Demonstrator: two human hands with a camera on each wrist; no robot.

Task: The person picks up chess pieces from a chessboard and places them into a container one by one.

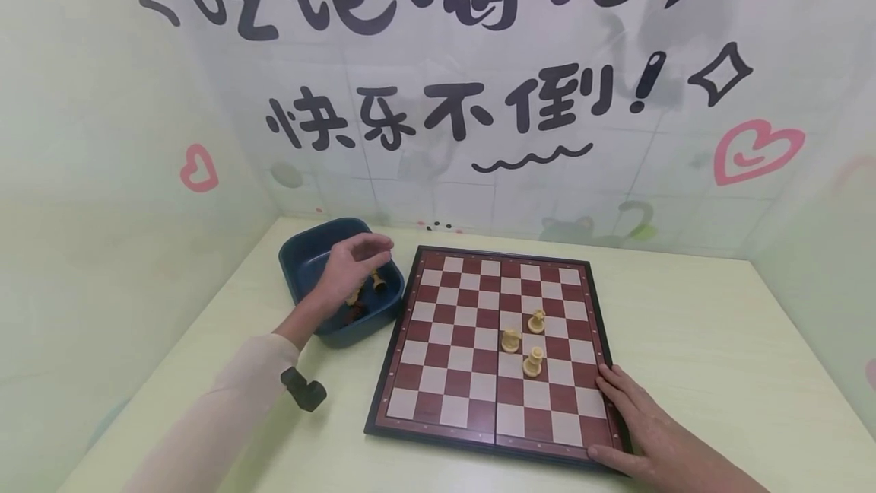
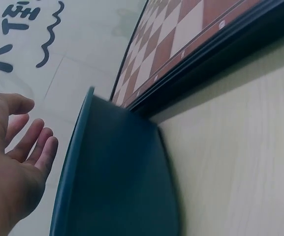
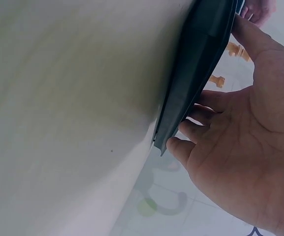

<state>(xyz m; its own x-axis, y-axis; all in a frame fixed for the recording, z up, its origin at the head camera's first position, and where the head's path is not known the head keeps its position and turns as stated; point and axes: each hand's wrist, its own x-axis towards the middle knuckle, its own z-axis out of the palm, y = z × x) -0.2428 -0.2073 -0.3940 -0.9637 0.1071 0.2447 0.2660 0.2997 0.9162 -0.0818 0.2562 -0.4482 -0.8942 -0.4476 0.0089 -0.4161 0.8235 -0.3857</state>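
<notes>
Your left hand point(image 1: 352, 265) hangs over the blue tub point(image 1: 363, 332) at the chessboard's point(image 1: 452, 356) ten o'clock, fingers loosely bent, apart, apparently empty, above loose pieces point(image 1: 379, 281). Your right hand point(image 1: 639, 418), thumb and fingers apart, rests along the four-o'clock edge, probably steadying the board. Three pale pieces point(image 1: 534, 364) stand near three o'clock.

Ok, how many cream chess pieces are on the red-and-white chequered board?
3, all on the right half of the red-and-white chequered board: a front cream chess piece, a left cream piece and a back cream piece, forming a triangle. None appears hidden.
</notes>
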